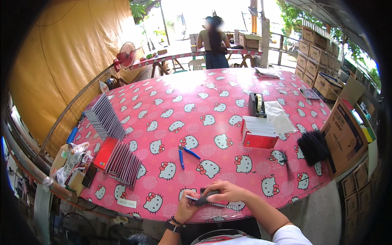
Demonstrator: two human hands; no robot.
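Near the front edge of the table, my left hand (187,207) is closed on a small notebook (193,198), seen nearly edge-on. A wire-like spiral coil (232,207) runs along the notebook's edge and sticks out to the right. My right hand (220,191) grips a dark grey, blocky thing (203,200) against the notebook; its kind is not clear, and fingers partly cover it. Beyond my hands lie blue-handled pliers (188,156), their handles spread. A loose black coil (288,167) rests to the right.
Notebook stacks (105,116) and red-covered notebooks (107,152) stand at left. A red-fronted stack of pages (259,132), a tape dispenser (256,105), a black coil pile (313,147) and a cardboard box (345,136) are at right. A person (214,43) stands at a far table.
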